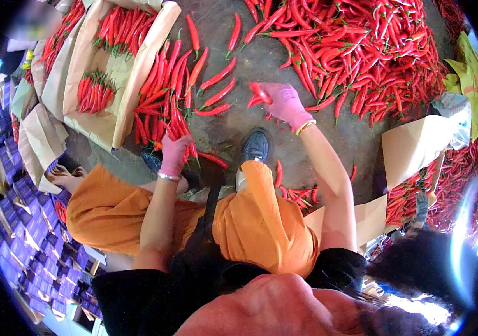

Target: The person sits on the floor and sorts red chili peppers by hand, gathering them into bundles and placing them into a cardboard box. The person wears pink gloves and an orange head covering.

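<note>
My left hand [174, 153], in a pink glove, is closed around several red chili peppers [174, 126] beside the lower end of loose chilies spread on the floor. Their green stems point mostly downward. My right hand [282, 101], also gloved in pink, holds a few red chilies [260, 94] over the bare floor, left of a large heap of red chilies [348, 54]. Left of the loose chilies stands a paper-lined box [124, 96]. Inside it, one bunch of chilies [125, 31] lies at the top and a smaller bunch [95, 94] lies lower down.
Single chilies [218, 75] lie between the heap and the box. My shoe [256, 145] is on the floor between my hands. At the right are a sheet of cardboard [411, 145], a yellow plastic bag [472, 80] and more chilies. Purple boxes [29, 235] fill the lower left.
</note>
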`<state>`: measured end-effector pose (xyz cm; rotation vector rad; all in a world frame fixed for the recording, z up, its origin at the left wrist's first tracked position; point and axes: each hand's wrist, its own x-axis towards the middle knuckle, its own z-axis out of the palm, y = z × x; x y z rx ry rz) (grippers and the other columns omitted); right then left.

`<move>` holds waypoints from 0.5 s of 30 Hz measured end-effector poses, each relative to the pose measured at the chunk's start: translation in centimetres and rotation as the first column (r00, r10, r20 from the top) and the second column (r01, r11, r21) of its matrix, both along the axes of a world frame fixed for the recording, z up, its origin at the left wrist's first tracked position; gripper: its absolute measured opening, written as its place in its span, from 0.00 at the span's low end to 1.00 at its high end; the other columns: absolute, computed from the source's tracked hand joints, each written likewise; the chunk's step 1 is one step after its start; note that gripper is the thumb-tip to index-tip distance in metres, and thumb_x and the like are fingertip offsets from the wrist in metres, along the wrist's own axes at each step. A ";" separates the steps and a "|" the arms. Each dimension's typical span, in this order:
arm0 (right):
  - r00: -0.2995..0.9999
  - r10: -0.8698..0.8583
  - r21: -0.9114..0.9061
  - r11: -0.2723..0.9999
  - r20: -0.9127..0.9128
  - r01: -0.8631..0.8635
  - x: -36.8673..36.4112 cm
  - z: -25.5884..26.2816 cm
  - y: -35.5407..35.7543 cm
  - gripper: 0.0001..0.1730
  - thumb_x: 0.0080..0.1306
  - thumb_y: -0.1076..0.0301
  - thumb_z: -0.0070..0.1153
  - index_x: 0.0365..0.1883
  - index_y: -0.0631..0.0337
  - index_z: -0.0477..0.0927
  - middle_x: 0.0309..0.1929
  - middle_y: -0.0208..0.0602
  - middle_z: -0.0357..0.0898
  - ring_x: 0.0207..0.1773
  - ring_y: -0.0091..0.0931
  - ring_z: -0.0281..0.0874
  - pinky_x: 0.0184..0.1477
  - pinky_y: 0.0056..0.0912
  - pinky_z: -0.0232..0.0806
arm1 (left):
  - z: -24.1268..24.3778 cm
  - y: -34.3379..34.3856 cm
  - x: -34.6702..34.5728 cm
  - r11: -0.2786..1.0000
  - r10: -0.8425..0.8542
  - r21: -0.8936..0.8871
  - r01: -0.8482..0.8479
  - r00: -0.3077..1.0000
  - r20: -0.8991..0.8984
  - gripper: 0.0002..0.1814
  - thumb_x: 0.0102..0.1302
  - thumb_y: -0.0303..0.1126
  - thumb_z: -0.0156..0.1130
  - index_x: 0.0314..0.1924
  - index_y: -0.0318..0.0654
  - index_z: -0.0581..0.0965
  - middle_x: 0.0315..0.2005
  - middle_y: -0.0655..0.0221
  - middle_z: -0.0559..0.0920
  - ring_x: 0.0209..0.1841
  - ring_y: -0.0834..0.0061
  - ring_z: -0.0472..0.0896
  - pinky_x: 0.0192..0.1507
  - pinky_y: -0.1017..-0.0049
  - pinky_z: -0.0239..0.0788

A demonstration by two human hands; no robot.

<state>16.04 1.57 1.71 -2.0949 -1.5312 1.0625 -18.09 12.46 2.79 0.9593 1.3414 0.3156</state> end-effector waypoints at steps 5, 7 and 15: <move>0.881 0.433 0.461 0.753 0.190 -0.470 -7.9 -5.0 2.3 0.24 0.62 0.73 0.51 0.58 0.55 0.76 0.44 0.38 0.85 0.46 0.38 0.84 0.50 0.43 0.72 | -3.0 -8.4 -3.8 0.875 -0.474 -0.034 0.484 0.838 -0.271 0.11 0.56 0.24 0.66 0.41 0.36 0.80 0.31 0.70 0.84 0.31 0.76 0.81 0.35 0.72 0.73; 0.880 0.453 0.147 0.870 0.144 -0.471 -12.7 -3.9 4.6 0.23 0.62 0.72 0.52 0.58 0.56 0.74 0.45 0.41 0.85 0.48 0.40 0.84 0.50 0.44 0.72 | -7.4 -10.5 -5.1 0.812 -0.578 -0.141 0.566 0.747 -0.329 0.17 0.54 0.29 0.68 0.45 0.35 0.81 0.31 0.68 0.84 0.32 0.73 0.81 0.37 0.69 0.73; 0.986 0.004 -0.062 0.998 -0.164 -0.014 -19.0 -2.2 9.1 0.16 0.63 0.67 0.53 0.49 0.61 0.73 0.43 0.47 0.85 0.46 0.45 0.84 0.45 0.49 0.72 | -4.9 -5.9 -4.6 0.798 -0.437 0.060 0.600 0.645 -0.627 0.33 0.49 0.37 0.68 0.57 0.37 0.76 0.42 0.52 0.85 0.45 0.52 0.85 0.51 0.60 0.75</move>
